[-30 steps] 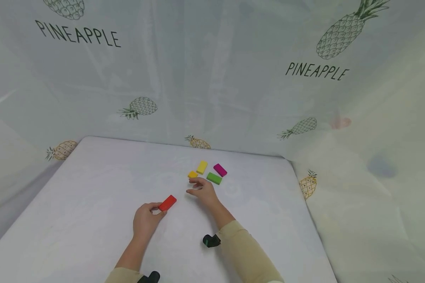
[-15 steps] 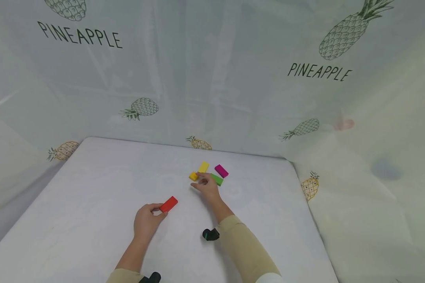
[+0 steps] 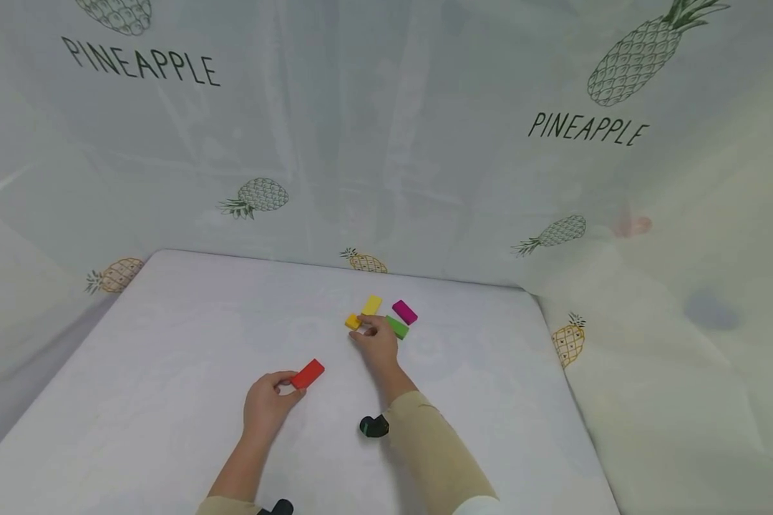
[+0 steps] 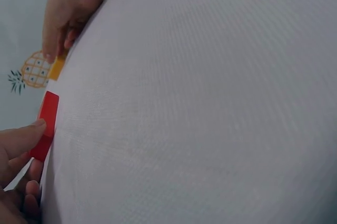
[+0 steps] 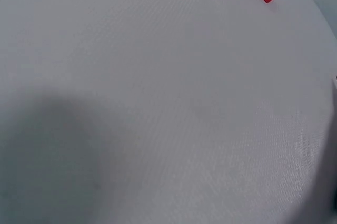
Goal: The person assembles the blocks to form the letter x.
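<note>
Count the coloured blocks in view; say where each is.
5: red block in the left hand; orange block by the right hand; yellow block beyond the orange; green block partly behind that hand; magenta block farthest right. The hands might hide more.

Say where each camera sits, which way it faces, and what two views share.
Head: worn on the person's head, facing forward and down at the white tabletop and pineapple-print sheet; left hand, right hand and tan sleeves show.
Left wrist: on that wrist, facing across the tabletop; left hand holds the red rectangular block, right hand at the orange block beyond.
Right wrist: on that wrist, facing the tabletop, with the red block's end; no recognisable hand.
Shared: head and left wrist show both hands and that red block.
</note>
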Available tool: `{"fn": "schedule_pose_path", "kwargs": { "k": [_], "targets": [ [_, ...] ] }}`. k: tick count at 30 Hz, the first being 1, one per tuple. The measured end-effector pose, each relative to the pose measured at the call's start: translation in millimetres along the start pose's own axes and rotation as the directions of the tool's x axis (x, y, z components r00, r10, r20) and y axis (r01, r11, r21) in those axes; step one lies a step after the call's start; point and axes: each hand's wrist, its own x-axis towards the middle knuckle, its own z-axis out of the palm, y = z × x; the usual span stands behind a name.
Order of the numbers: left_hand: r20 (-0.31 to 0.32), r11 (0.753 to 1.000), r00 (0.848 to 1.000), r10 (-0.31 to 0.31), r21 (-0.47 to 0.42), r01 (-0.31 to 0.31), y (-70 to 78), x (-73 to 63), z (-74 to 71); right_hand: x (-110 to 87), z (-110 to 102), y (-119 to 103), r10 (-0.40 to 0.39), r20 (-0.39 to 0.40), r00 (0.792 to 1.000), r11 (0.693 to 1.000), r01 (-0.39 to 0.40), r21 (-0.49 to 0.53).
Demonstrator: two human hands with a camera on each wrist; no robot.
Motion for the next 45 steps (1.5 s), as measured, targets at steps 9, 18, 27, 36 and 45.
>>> {"fn": "schedule_pose_path", "kwargs": {
  "k": [9,18,27,36,45],
  "targets": [
    [0.013,0.999,1.000,-0.021,-0.039,0.022,0.7,1.0,-2.0,5.0,7,0,0.003,-0.074,0.997,0.992,-0.012,-0.123],
    [0.008,0.997,1.000,-0.028,-0.067,0.028,-0.3,-0.7,-2.8,5.6,11,0,0.002,-0.110,0.994,0.987,-0.019,-0.160],
    [-0.020,0.999,1.000,0.003,-0.047,-0.004,-1.5,-0.6,0.2,0.9,6,-2,0.017,-0.107,0.994,0.998,-0.024,-0.058],
    [-0.021,0.999,0.999,0.029,-0.021,-0.030,-2.4,1.5,-0.1,-6.2,5,-12,0.121,-0.105,0.987,0.964,-0.092,0.248],
    [-0.017,1.000,0.999,0.029,-0.008,-0.029,-2.4,1.9,-1.2,-33.5,12,-26,0.025,-0.150,0.988,0.961,0.018,0.275]
  ]
}}
